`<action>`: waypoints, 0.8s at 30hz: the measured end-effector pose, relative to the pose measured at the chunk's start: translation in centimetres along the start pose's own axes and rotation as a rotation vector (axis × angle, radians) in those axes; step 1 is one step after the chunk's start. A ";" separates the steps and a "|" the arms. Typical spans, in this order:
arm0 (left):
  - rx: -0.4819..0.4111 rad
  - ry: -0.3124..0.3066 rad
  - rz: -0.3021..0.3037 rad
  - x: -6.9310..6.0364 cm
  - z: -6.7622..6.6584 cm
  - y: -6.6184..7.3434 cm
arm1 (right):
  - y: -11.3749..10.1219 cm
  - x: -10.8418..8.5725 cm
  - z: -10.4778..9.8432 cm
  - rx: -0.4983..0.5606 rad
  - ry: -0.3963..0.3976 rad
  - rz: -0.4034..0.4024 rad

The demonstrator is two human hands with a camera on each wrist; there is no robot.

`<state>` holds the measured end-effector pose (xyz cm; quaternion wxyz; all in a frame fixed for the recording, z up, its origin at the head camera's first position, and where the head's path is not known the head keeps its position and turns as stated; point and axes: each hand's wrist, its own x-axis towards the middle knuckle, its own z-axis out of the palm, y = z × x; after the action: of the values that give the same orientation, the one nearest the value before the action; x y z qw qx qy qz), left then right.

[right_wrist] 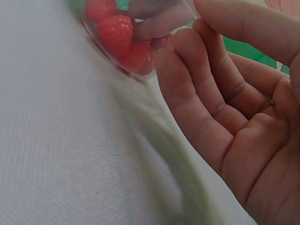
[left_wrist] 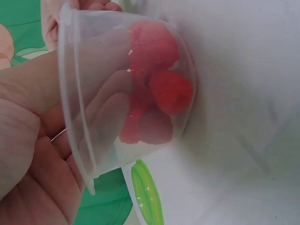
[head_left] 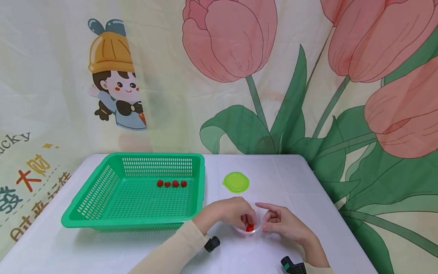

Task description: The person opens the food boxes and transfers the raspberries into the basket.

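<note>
Several red raspberries [left_wrist: 171,91] lie inside the clear plastic cup [left_wrist: 105,93], and the left hand [head_left: 237,213] has its fingers in among them; whether it pinches one, I cannot tell. At the cup's three o'clock is the right hand [head_left: 282,224], thumb and extended index finger wide apart, other fingers loosely bent. Near twelve lies a lime-green lid [head_left: 236,182]; toward nine, a green basket [head_left: 137,224] contains four red berries [head_left: 175,183].
</note>
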<state>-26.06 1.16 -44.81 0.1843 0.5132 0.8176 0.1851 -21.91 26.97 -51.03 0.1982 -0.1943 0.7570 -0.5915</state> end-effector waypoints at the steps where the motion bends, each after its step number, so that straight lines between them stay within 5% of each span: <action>1: 0.005 -0.001 -0.001 0.1 0.1 0.0 | 0.0 0.0 0.0 0.001 -0.002 0.000; 24: 0.170 0.028 -0.068 0.4 1.2 0.9 | -0.3 0.0 0.2 -0.017 0.002 0.007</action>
<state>-24.94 2.05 -45.40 0.1350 0.4962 0.8498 0.1157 -21.81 26.76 -50.82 0.1978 -0.1929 0.7627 -0.5847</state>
